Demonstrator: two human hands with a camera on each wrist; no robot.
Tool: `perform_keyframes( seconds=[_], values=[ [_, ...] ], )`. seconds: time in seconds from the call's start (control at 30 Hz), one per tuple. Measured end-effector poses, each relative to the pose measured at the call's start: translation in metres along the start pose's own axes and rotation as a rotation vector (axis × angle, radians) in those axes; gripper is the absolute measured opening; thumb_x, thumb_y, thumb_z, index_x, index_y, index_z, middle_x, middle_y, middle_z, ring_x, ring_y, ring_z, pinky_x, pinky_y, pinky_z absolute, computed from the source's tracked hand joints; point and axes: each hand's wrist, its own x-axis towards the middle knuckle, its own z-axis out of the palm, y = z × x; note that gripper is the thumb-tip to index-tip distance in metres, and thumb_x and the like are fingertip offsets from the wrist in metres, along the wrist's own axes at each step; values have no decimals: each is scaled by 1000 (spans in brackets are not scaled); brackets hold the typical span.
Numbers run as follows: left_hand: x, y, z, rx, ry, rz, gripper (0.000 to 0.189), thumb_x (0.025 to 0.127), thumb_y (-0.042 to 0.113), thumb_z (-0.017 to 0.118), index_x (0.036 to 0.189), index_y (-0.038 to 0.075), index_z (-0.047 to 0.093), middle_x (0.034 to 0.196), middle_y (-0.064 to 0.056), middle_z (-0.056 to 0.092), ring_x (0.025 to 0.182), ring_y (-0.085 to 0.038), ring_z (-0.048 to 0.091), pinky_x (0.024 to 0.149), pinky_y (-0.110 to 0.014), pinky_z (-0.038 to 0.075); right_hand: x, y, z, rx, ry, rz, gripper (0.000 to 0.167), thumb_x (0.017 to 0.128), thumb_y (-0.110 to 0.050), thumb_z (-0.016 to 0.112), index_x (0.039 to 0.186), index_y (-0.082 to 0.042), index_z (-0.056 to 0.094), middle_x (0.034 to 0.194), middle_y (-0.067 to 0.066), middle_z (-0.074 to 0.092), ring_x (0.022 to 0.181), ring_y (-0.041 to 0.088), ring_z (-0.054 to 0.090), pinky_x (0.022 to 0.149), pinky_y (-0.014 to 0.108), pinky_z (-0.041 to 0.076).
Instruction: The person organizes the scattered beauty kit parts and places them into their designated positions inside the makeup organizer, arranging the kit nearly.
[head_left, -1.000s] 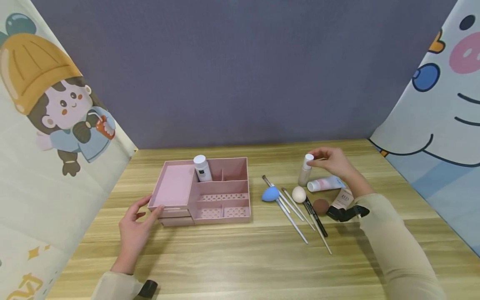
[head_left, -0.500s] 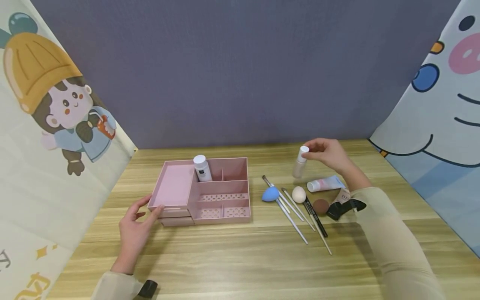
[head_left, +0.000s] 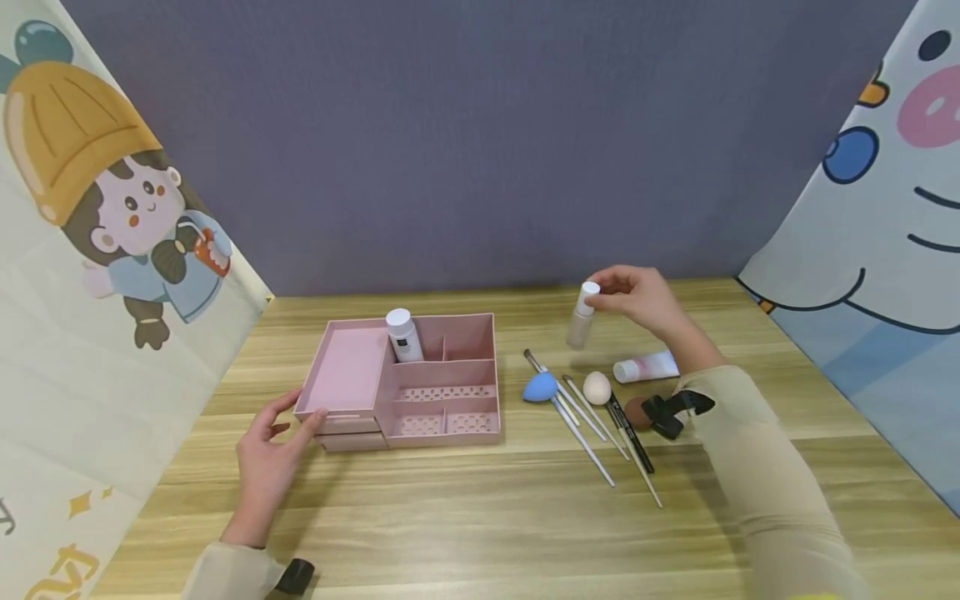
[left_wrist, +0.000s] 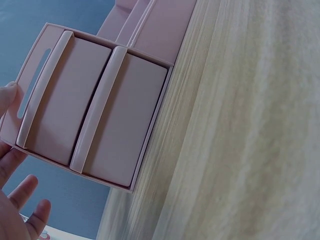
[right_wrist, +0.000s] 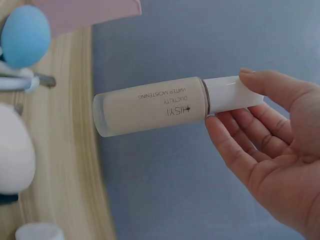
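My right hand (head_left: 643,302) pinches the white cap of a beige foundation bottle (head_left: 581,327) between thumb and fingers. In the right wrist view the foundation bottle (right_wrist: 155,109) hangs from the fingertips above the table. At the left, my left hand (head_left: 268,457) grips the front left corner of a pink makeup organizer (head_left: 348,367). Seen from the left wrist, the thumb lies on the organizer's edge beside the slot, and two fingers spread free below. The organizer has two closed drawers (left_wrist: 120,120). A white bottle (head_left: 406,340) with a white cap stands in its back compartment.
Right of the organizer lie a blue makeup sponge (head_left: 540,387), several makeup brushes (head_left: 588,450), a pale round sponge (head_left: 597,388), black pencils (head_left: 637,442) and a white-and-pink tube (head_left: 647,367). The right forearm partly covers a brown round puff (head_left: 636,412). A grey wall (head_left: 480,167) stands behind the table.
My right hand has lifted the foundation bottle and carried it left and toward the back, past the white-and-pink tube. The left hand stays on the organizer's corner.
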Motion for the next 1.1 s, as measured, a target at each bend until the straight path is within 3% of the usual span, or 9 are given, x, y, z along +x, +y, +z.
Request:
perform_keyframes(
  seconds=[0.2,0.4,0.63,0.93,1.1],
  values=[
    [1,0,4,-3,18,20,43,83,10,82,124,3,68,120,-1,69,104,7,52,81,-18,41,10,-11,6,26,-20,-16,38,86,-25,81,115,-2,70,103,8,71,92,15,65,78,32,53],
    [2,1,8,-3,26,18,43,83,10,82,123,2,68,122,-8,69,104,7,52,81,-17,41,22,-21,12,63,-36,-44,34,86,-20,80,113,-2,70,101,8,71,90,17,66,77,31,55],
    [0,6,11,9,20,-15,42,86,14,80,125,4,67,126,-10,66,104,5,50,85,-27,41,32,-36,16,109,-60,-75,33,86,-17,80,113,-1,70,100,8,71,89,18,66,76,30,56],
    [-1,9,13,12,9,-40,44,87,16,79,127,4,66,127,-13,64,106,4,50,86,-28,41,41,-50,26,140,-100,-92,31,86,-13,80,112,0,70,101,12,70,87,22,66,74,33,57],
    [0,9,12,9,9,-49,45,86,17,80,127,5,66,125,-7,65,105,2,50,84,-29,42,43,-60,34,166,-112,-123,29,84,-8,80,109,3,70,99,13,70,84,21,66,72,32,58]
  ],
)
